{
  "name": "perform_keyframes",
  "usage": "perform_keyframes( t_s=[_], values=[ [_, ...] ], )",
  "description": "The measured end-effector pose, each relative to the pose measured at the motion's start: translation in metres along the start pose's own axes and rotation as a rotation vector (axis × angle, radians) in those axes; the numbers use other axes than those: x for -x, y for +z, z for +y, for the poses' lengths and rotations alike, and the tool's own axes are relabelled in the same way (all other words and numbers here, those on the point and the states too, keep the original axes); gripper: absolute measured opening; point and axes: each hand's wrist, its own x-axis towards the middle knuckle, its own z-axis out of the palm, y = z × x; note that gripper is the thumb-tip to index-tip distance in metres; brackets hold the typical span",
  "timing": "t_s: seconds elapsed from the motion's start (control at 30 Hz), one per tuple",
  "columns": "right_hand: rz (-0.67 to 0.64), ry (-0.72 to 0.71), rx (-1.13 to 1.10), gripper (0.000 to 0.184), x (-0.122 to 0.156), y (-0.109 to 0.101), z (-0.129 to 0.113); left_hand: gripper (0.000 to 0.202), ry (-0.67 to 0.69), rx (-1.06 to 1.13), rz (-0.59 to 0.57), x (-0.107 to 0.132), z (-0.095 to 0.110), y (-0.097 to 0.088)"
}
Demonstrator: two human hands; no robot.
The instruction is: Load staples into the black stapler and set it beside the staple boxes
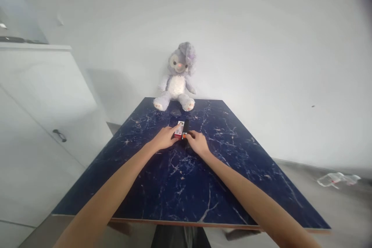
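Note:
My left hand (pixel 166 138) is closed on a small white-and-red box (pixel 179 129), with its fingers along the box's left side. Right beside that box is a small black item with an orange-and-white end (pixel 185 136). My right hand (pixel 198 142) grips this item at its near right side, fingers bent around it. The two things sit side by side at the middle of the table, too small for me to read any print. Parts of both are hidden by my fingers.
A grey-and-white plush toy (pixel 177 81) sits at the far edge of the dark blue marbled table (pixel 180 190), against the wall. On the left stands a white cabinet (pixel 37 116) with a dark handle. A clear plastic bag (pixel 338 179) lies on the floor at right.

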Motion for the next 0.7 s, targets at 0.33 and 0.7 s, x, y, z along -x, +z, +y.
perform_keyframes(
  t_s=[0.33, 0.7],
  values=[
    [-0.149, -0.244, -0.111, 0.021, -0.035, 0.115, -0.074, 0.078, -0.31, 0.108, 0.06, 0.07, -0.126, -0.04],
    [-0.241, -0.402, -0.093, 0.084, -0.072, 0.109, -0.052, 0.055, -0.472, 0.157, 0.42, 0.081, -0.13, -0.037]
  ],
)
